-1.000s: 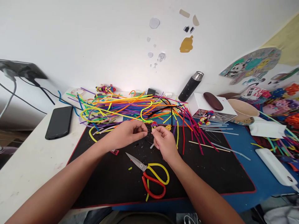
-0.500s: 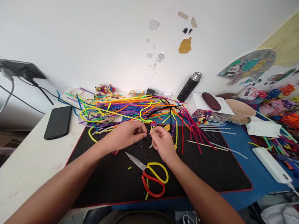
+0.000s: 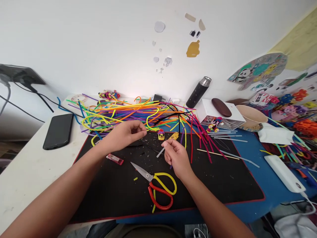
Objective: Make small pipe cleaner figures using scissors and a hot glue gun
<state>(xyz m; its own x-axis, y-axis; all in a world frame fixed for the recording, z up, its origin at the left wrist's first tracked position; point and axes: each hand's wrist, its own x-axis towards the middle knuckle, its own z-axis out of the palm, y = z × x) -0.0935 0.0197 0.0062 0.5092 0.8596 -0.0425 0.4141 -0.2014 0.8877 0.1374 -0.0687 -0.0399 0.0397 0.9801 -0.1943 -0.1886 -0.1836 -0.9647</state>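
Note:
My left hand (image 3: 128, 135) hovers over the near side of a heap of coloured pipe cleaners (image 3: 138, 114), thumb and fingers pinched together; anything between them is hidden. Lower and to the right, my right hand (image 3: 175, 155) is also closed, its fingertips pinched on something too small to name. A pale translucent strip (image 3: 160, 152) shows beside those fingertips. Just beyond lie a small yellow figure head with a purple and red top (image 3: 161, 135) and a knobbly yellow piece (image 3: 174, 136). Scissors with one yellow and one red handle (image 3: 151, 178) lie below the hands.
A black mat (image 3: 213, 185) covers the middle of the desk. A red packet (image 3: 115, 159) lies under my left forearm. Around stand or lie a phone (image 3: 58, 131), a black flask (image 3: 198, 92), a white box (image 3: 235, 114) and a white power bank (image 3: 284, 173).
My hands have moved apart: the left went up and left, the right slightly down and right. The figure head and the red packet now show more fully. The view has shifted slightly.

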